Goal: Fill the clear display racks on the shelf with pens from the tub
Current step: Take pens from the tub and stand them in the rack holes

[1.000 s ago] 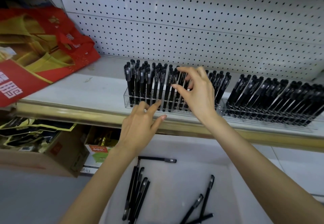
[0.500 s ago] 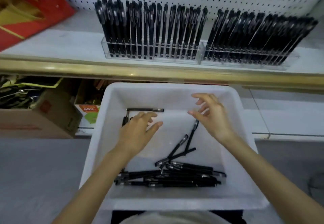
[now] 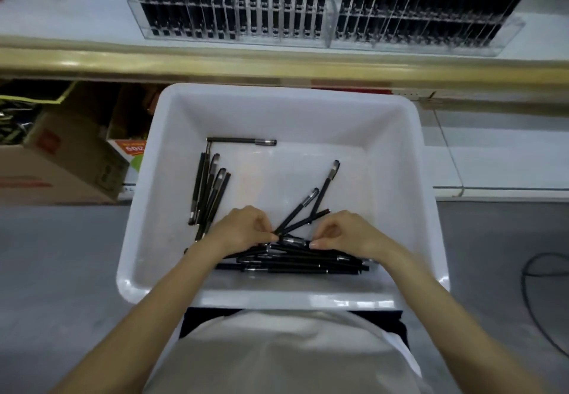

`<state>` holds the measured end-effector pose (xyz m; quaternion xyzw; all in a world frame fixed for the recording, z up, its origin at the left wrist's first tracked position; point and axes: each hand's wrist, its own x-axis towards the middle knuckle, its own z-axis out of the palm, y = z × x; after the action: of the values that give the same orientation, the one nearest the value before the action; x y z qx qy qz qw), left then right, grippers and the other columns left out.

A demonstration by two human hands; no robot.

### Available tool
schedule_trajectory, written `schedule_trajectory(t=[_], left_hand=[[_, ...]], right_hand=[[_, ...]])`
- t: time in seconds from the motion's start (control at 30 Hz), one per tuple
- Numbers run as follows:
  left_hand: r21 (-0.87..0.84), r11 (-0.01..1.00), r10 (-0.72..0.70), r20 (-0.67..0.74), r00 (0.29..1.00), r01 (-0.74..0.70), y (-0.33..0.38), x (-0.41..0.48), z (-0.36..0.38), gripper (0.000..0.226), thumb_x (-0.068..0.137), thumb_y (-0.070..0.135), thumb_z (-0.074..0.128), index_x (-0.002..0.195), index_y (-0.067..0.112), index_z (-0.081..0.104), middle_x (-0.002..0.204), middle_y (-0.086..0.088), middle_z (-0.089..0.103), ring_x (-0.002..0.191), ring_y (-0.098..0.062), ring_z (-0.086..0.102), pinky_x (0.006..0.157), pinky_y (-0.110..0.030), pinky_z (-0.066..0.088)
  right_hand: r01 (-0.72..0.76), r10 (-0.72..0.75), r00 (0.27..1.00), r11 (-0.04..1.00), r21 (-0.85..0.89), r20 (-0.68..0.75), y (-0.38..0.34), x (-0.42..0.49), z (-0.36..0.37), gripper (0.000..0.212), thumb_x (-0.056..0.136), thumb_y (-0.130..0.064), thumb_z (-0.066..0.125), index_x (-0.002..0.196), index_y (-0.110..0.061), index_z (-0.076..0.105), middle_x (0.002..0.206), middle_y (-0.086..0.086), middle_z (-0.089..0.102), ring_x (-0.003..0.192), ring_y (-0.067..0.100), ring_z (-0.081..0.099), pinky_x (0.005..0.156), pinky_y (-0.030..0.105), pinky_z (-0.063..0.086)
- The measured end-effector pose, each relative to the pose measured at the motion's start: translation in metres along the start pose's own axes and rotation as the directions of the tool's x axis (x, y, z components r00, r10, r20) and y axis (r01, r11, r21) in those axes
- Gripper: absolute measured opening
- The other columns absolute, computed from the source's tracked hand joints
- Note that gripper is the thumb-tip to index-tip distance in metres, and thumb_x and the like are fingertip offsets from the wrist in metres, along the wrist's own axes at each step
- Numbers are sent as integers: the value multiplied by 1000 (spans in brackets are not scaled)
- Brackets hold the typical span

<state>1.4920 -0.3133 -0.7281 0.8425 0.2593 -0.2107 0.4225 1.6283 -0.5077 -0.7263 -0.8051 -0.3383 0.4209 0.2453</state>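
Observation:
A white tub (image 3: 397, 159) sits in front of me below the shelf. Black pens lie loose in it: a pile (image 3: 295, 262) along its near wall, a bundle (image 3: 209, 190) at the left, one single pen (image 3: 241, 141) at the back. My left hand (image 3: 243, 229) and my right hand (image 3: 348, 233) are both down on the near pile, fingers curled, pinching the two ends of one pen (image 3: 292, 241) between them. Two clear racks (image 3: 234, 33) (image 3: 431, 42) on the shelf stand packed with upright black pens.
A gold shelf edge (image 3: 277, 64) runs across above the tub. Cardboard boxes (image 3: 61, 162) stand on the floor at the left under the shelf. A black cable (image 3: 535, 276) lies on the grey floor at the right.
My view dropped from the racks to the tub. Both hands left the left rack, came down into the tub and closed on a pen in the near pile.

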Motion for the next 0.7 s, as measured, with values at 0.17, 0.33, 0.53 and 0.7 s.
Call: schedule_trajectory(t=[0.17,0.33,0.53,0.7], left_hand=[[-2,1000,-10,-39,999,10,-3,1,3,17,77,32,78,85,21,67,79,11,62,79,-6,58,73,-22,47],[7,1000,-4,-40,999,5,-4,2,2,15,76,31,79,81,20,70,77,10,65,81,-9,61,81,-29,51],[47,999,-16,-31,999,17,-4,2,3,18,74,31,80,84,20,69,81,9,65,85,-11,63,83,-32,51],[29,1000,-8,-18,1000,8,-7,2,1,17,76,32,78,86,21,70,81,9,65,88,-11,63,85,-30,51]], right_hand=[[-30,31,999,999,-37,20,0,9,7,23,71,-28,83,80,-17,65,72,-4,65,71,10,61,75,29,50],[-33,33,998,999,-4,51,2,11,9,23,70,-26,84,75,-20,63,75,-1,65,72,11,60,74,30,51],[-69,67,992,997,17,103,0,12,13,23,69,-25,85,76,-21,63,74,-2,60,72,11,56,69,24,45],[-93,93,981,996,-9,171,-2,12,11,25,71,-22,84,78,-21,60,74,-6,54,71,9,51,65,18,41]])
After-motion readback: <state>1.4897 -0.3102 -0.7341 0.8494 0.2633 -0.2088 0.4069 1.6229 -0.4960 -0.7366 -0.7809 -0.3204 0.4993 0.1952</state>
